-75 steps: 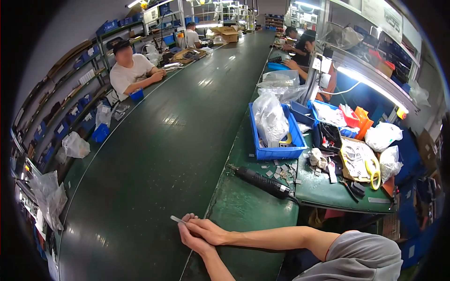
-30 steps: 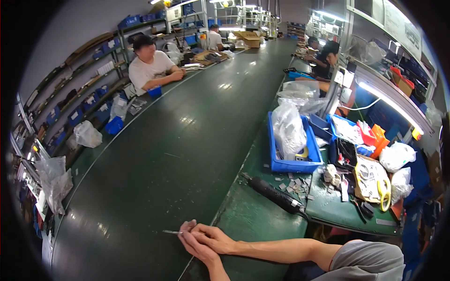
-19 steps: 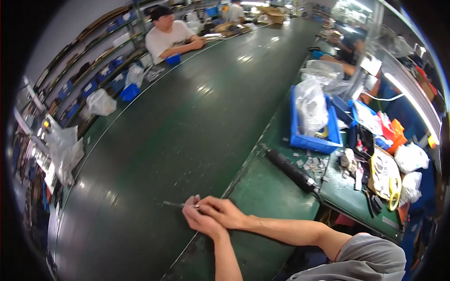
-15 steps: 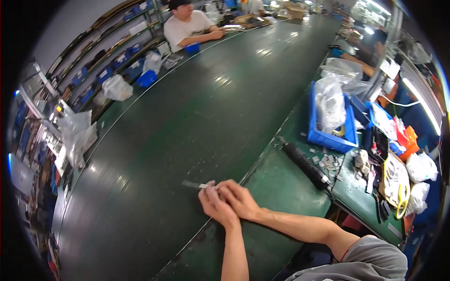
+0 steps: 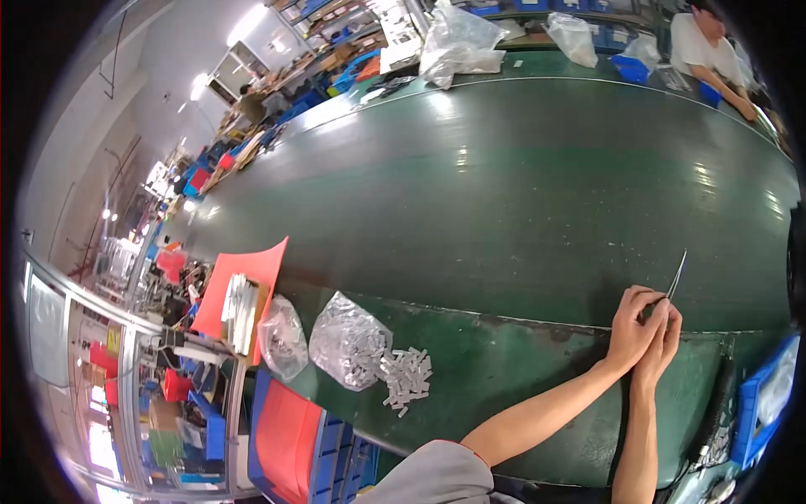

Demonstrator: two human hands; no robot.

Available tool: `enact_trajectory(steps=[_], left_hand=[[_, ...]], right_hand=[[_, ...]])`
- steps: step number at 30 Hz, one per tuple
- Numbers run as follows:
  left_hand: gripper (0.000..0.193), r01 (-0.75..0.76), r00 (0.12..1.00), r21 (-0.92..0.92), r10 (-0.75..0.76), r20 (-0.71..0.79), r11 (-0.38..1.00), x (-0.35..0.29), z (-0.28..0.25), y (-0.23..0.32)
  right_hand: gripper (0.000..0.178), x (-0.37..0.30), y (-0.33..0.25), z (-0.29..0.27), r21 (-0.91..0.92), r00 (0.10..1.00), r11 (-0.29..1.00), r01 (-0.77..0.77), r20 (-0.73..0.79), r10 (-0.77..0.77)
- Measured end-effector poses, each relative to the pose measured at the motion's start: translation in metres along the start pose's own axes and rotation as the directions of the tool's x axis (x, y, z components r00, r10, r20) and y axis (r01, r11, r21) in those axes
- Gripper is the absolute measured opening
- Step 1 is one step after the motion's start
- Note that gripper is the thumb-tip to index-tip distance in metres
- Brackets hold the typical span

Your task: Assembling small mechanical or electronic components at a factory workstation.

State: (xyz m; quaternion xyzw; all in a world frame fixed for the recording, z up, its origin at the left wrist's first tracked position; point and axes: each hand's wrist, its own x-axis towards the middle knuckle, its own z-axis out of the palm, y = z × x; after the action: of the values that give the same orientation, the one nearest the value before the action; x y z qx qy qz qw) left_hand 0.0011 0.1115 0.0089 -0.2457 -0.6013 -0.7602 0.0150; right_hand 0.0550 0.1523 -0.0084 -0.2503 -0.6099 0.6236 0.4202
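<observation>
My left hand (image 5: 631, 329) and my right hand (image 5: 658, 351) are pressed together above the near edge of the dark green belt (image 5: 520, 244), at the right. Fingers of both hands are curled in. From the fingertips of my right hand a thin silvery pair of tweezers (image 5: 678, 274) sticks out, its point away from me. My left fingers touch the right hand close to the tweezers' base. Whatever lies between the left fingers is hidden.
A clear bag (image 5: 351, 340) spills small pale pieces (image 5: 406, 378) on the green ledge. Left of it are another plastic bag (image 5: 283, 340) and a red sheet (image 5: 243, 281). A black cylinder (image 5: 720, 403) and blue bin (image 5: 766, 403) are at right; a person (image 5: 705, 46) sits across.
My view has swung left, so the hands now appear farther right and the bag of pale pieces has come into view. The hands stay together, with the thin tool now pointing away.
</observation>
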Motion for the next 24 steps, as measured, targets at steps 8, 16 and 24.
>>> enact_trajectory(steps=[8, 16, 24], left_hand=[[0.018, 0.186, 0.977, -0.133, -0.197, -0.081, 0.974, 0.004, -0.003, -0.017], [0.016, 0.177, 0.984, -0.134, -0.171, 0.05, 0.975, -0.001, 0.009, -0.02], [0.011, 0.168, 0.985, -0.094, -0.165, 0.042, 0.981, -0.001, 0.005, -0.018]], right_hand=[[0.031, 0.002, 0.01, 0.0, -0.006, 0.984, 0.988, -0.154, -0.094, 0.152], [0.033, 0.003, 0.006, -0.004, -0.059, 0.998, 0.998, -0.039, -0.054, 0.036], [0.031, 0.002, 0.004, -0.001, -0.052, 0.998, 0.999, -0.013, -0.061, 0.01]])
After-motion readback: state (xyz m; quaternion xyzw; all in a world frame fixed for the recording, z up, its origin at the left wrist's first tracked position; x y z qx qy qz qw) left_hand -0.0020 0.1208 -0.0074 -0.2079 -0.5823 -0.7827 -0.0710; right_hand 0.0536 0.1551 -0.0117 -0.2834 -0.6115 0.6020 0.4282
